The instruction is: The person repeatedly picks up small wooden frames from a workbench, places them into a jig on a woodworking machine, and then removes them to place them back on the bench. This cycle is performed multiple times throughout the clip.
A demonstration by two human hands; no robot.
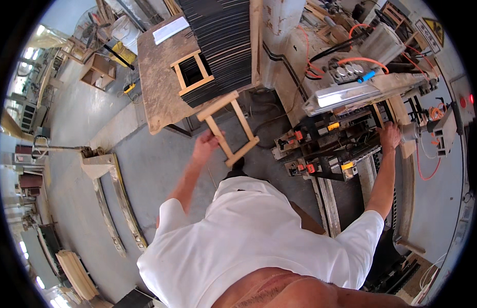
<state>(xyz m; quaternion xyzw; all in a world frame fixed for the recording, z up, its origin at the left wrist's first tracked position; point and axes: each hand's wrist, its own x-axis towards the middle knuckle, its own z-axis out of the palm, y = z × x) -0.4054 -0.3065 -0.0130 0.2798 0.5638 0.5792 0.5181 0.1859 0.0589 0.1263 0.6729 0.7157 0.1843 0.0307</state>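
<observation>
My left hand is closed on one rail of a light wooden frame, a rectangle of four-sided form with rails running past its corners. The frame hangs tilted over the floor, just off the table's near edge. At the right, my right hand reaches into a machine with dark bars and orange and yellow clamp parts. Its fingers lie by a wooden piece in the machine; whether they grip it I cannot make out.
A brown table bears a tall stack of black panels, another wooden frame and white paper. A pallet jack stands on the floor at left. Orange hoses cross above the machine; a red light glows at far right.
</observation>
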